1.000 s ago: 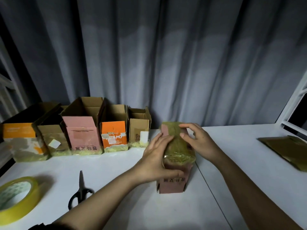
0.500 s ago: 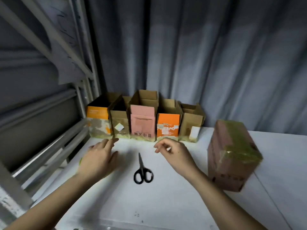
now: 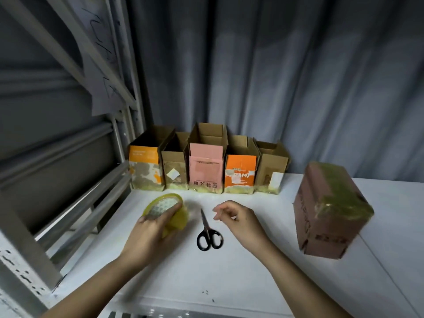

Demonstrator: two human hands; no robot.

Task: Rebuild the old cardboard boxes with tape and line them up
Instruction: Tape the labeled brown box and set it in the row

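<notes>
Tape is the business of the moment: the left hand (image 3: 151,228), at lower left of centre, has its fingers wrapped over the yellow tape roll (image 3: 164,211) and holds it tilted, its open core turned up and toward the camera, probably so the loose end can be found. Motion blur smears the roll's lower edge, so whether it is touching the white table (image 3: 229,278) or is lifted just clear I cannot tell.

The right hand (image 3: 238,222), near the middle of the frame, holds nothing; its fingers are loosely curled, thumb and forefinger close together, seemingly poised to pick at the tape end. Between the two hands lie the scissors (image 3: 208,232), closed, their long axis running up and down the frame with the blades pointing away toward the back and the black handles nearest the person, handy for a cut.

At right of frame stands the pink-brown box (image 3: 325,212), apart from the others, its taped face uppermost. It looks like the one being worked on, standing bottom up for taping. Its long axis slopes from upper left toward lower right.

Along the curtain (image 3: 275,76) at the back, a row of five boxes (image 3: 206,171) stands side by side, touching, openings upward, their taped bases on the table. A grey metal rack (image 3: 64,134) fills the left edge.
</notes>
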